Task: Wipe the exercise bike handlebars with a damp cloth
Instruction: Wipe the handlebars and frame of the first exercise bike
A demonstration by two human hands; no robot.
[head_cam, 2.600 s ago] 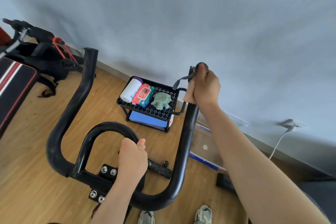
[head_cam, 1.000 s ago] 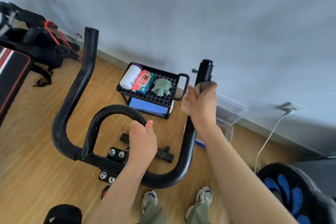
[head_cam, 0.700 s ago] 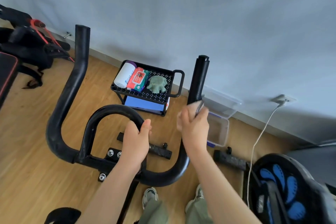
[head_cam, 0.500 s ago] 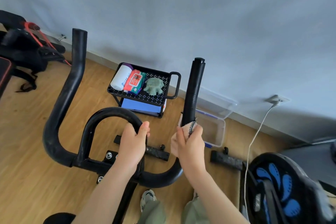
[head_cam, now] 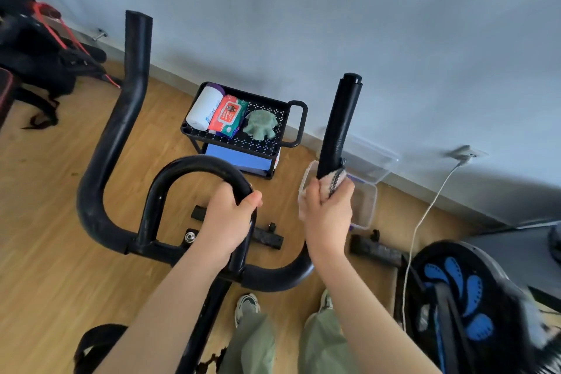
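Observation:
The black exercise bike handlebars (head_cam: 106,161) curve up on both sides of me, with a rounded inner loop in the middle. My right hand (head_cam: 328,215) grips the lower part of the right upright bar (head_cam: 340,121), with a pale cloth (head_cam: 334,181) with a dark patterned edge wrapped between palm and bar. Only a little of the cloth shows above my fingers. My left hand (head_cam: 229,222) holds the right side of the inner loop (head_cam: 194,165), fingers curled round it.
A small black cart (head_cam: 293,124) by the wall carries a white roll, a red wipes pack and a green cloth. A clear plastic box (head_cam: 365,206) sits on the wood floor behind the right bar. A white cable (head_cam: 425,215) and a blue-and-black machine (head_cam: 464,297) are at right.
My right hand with the cloth has slid down the right bar from its top end to the lower part. My left hand has stayed on the inner loop.

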